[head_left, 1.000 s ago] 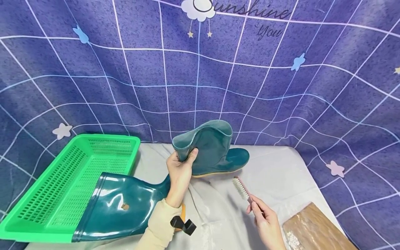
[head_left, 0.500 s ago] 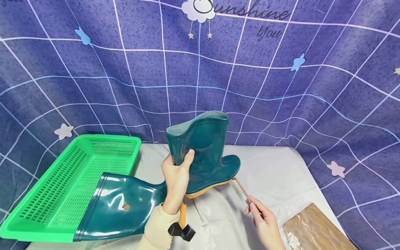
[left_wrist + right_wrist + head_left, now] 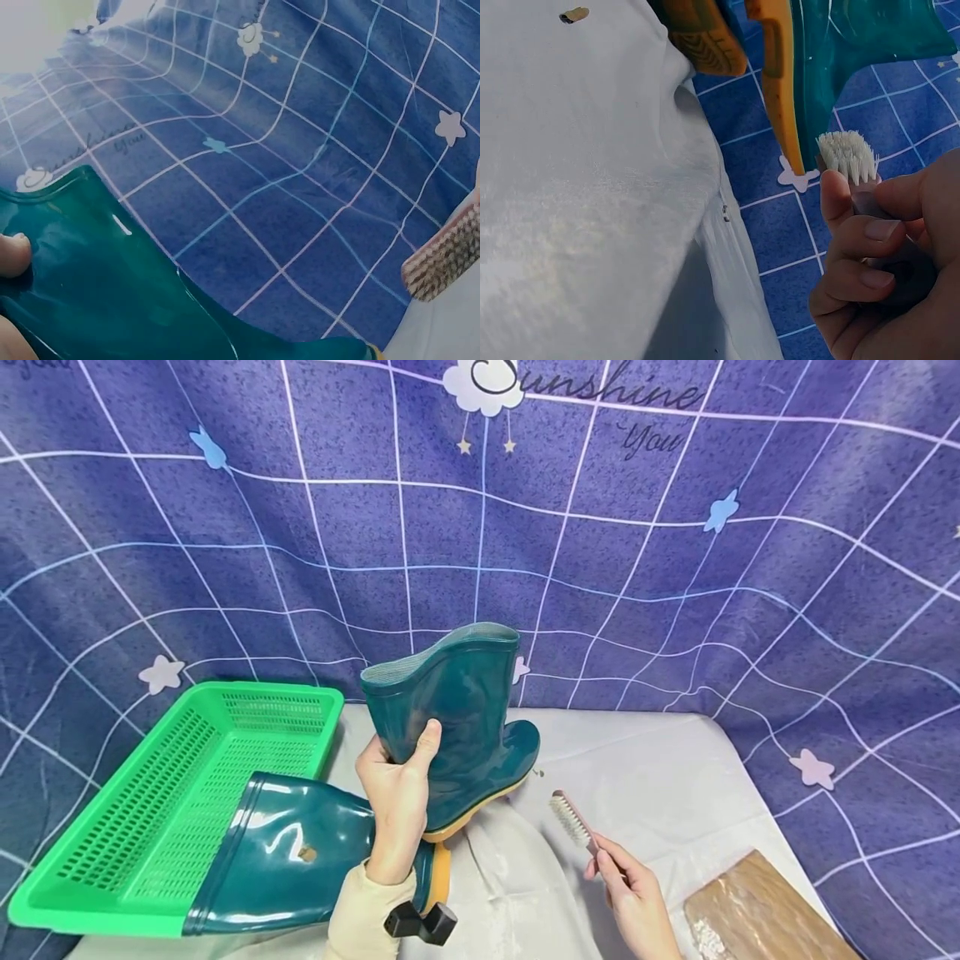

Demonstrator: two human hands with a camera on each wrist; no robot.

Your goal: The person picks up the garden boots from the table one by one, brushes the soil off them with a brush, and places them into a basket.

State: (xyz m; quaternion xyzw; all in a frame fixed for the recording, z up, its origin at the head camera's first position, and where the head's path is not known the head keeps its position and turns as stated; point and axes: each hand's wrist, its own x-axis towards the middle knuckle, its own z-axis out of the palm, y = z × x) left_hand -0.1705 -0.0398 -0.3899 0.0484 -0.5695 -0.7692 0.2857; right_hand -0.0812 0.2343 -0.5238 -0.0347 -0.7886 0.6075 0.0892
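Note:
My left hand (image 3: 397,793) grips the shaft of a dark green rain boot (image 3: 468,727), its thumb on the near side. The boot is raised above the table, opening up, its toe to the right and its yellow sole tilted. In my right hand (image 3: 633,893) is a small scrub brush (image 3: 572,820), held by the handle with pale bristles to the left. A gap separates the brush from the boot's toe in the head view. A second rain boot (image 3: 281,860) lies on its side beneath my left arm, with a brown spot on its shaft.
A green plastic basket (image 3: 97,902) stands at the left, the lying boot's shaft overlapping it. A brown slab (image 3: 757,910), shiny on top, lies at the lower right. Small dark crumbs (image 3: 538,772) show near the boot's toe. White cloth (image 3: 637,752) covers the table; a purple curtain (image 3: 600,568) hangs behind.
The gripped boot has moved left and swung more upright, coming away from the brush. The brush has barely moved. Crumbs now show near the toe.

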